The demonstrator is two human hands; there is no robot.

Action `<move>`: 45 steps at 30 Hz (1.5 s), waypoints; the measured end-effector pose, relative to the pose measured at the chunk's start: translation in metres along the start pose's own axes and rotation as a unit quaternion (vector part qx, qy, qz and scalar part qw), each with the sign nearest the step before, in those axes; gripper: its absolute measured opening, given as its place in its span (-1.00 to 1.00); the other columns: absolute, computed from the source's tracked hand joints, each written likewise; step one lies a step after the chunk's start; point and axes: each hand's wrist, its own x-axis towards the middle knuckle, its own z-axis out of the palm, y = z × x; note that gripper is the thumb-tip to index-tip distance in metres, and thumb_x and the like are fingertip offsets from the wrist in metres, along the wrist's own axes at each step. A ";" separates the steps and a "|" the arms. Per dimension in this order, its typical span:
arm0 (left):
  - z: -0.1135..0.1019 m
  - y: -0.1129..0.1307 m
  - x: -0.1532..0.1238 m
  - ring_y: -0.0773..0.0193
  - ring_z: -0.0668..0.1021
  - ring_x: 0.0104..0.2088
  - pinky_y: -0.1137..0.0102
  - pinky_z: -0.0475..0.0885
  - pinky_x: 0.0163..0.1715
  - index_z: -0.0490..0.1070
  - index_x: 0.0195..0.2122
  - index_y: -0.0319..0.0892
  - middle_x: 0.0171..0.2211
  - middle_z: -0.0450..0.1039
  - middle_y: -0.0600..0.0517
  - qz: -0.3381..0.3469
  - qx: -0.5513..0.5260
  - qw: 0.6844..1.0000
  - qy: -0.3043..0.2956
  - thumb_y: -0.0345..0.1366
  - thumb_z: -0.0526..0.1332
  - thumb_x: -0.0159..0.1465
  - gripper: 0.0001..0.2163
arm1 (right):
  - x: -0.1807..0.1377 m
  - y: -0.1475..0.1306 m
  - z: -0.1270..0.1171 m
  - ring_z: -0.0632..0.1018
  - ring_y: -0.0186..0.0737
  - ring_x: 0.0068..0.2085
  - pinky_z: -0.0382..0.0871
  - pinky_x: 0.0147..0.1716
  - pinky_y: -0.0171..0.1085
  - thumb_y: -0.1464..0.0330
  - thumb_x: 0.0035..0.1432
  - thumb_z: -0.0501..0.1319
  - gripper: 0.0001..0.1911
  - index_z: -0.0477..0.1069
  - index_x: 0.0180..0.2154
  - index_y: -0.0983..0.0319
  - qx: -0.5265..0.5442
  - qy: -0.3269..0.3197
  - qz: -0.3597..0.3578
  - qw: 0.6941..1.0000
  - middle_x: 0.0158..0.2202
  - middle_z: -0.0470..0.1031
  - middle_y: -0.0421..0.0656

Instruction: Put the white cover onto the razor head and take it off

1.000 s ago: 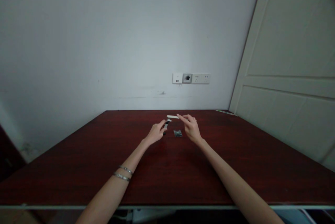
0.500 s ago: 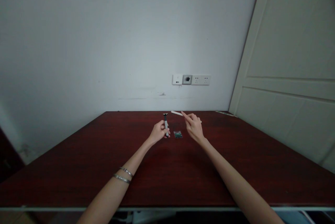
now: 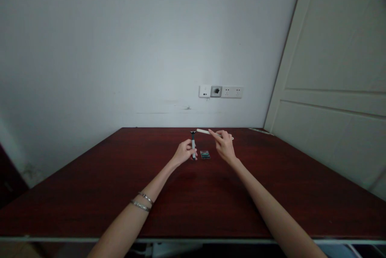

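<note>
My left hand [image 3: 183,152] is closed round the grey handle of a razor [image 3: 193,145], held upright with its dark head at the top. In my right hand [image 3: 223,145] is a slim white stick-like tool [image 3: 203,131], gripped with the index finger stretched along it. Its tip points left and comes close to the razor's head; whether they touch I cannot tell. The far end, with a small loop, shows past my knuckles. Between the two hands a small clear plastic case [image 3: 205,154] with something dark green in it lies on the table.
The dark red wooden table [image 3: 120,193] runs back to a pale wall [image 3: 120,49]. Sockets and a switch plate [image 3: 231,92] are set in the wall above it. A pale panelled door [image 3: 334,69] borders the table's right side.
The razor in my left hand has shifted slightly right. Its head is nearer the tip of the white tool, which has tilted a little. The clear case has stayed put.
</note>
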 end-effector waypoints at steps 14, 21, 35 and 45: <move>0.003 -0.007 0.001 0.31 0.51 -0.65 0.51 0.37 -0.70 0.23 -0.33 -0.23 -0.58 0.44 0.05 -0.017 0.011 1.000 -0.011 -0.33 0.18 0.08 -0.83 | 0.001 -0.003 -0.002 0.31 -0.21 -0.21 0.12 -0.18 -0.19 0.56 0.16 -0.02 -0.45 0.23 0.12 -0.01 0.022 -0.009 -0.029 0.999 -0.23 0.30 -0.10; 0.003 0.001 -0.001 0.34 0.50 -0.65 0.50 0.38 -0.65 0.24 -0.35 -0.24 -0.60 0.43 0.06 0.016 0.010 1.000 -0.008 -0.33 0.19 0.09 -0.84 | -0.003 0.010 -0.003 0.32 -0.21 -0.21 0.13 -0.17 -0.17 0.58 0.13 -0.01 -0.41 0.23 0.12 -0.04 0.025 -0.017 -0.026 0.999 -0.23 0.30 -0.11; -0.001 0.000 0.001 0.33 0.51 -0.61 0.43 0.41 -0.53 0.29 -0.30 -0.27 -0.57 0.44 0.05 0.050 0.004 0.998 -0.032 -0.34 0.19 0.11 -0.84 | -0.003 0.016 -0.008 0.33 -0.22 -0.22 0.13 -0.18 -0.19 0.56 0.14 -0.01 -0.45 0.27 0.10 -0.01 0.021 -0.016 -0.031 0.999 -0.24 0.31 -0.11; -0.001 -0.004 0.002 0.24 0.58 -0.39 0.40 0.39 -0.37 0.19 -0.01 -0.27 -0.37 0.49 -0.07 -0.028 -0.107 0.993 -0.050 -0.33 0.18 0.16 -0.63 | 0.001 -0.001 -0.019 0.37 -0.29 -0.38 0.26 -0.37 -0.33 0.42 0.22 -0.03 -0.53 0.20 0.15 0.09 0.084 -0.002 0.066 0.994 -0.30 0.33 -0.11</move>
